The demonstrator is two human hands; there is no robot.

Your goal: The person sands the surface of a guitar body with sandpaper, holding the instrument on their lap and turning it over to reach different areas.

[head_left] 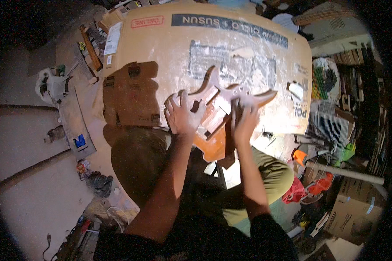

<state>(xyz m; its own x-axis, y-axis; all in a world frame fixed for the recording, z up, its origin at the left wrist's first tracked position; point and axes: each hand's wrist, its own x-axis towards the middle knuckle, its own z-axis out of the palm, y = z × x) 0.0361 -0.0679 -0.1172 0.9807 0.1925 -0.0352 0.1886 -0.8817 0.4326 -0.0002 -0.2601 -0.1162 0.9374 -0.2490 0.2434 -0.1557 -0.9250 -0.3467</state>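
Observation:
A wooden electric guitar body point(212, 81) lies in front of me, over my lap and the near edge of a cardboard sheet. It has two pointed horns at the far end, several small holes and cut-out cavities, and an orange-brown near end. My left hand point(184, 114) grips its left side, fingers spread over the edge. On the opposite side my right hand point(245, 116) is bent over the wood, fingers close together and pressing on it. Whether anything thin lies under those right fingers is hidden.
The large, dusty cardboard sheet point(174, 48) spreads out ahead. To the right are a white wire rack point(329, 126), an orange object point(299, 156), red bags point(294, 190) and a cardboard box point(353, 211). A plastic bag point(50, 86) and wood strips point(91, 50) are at the left.

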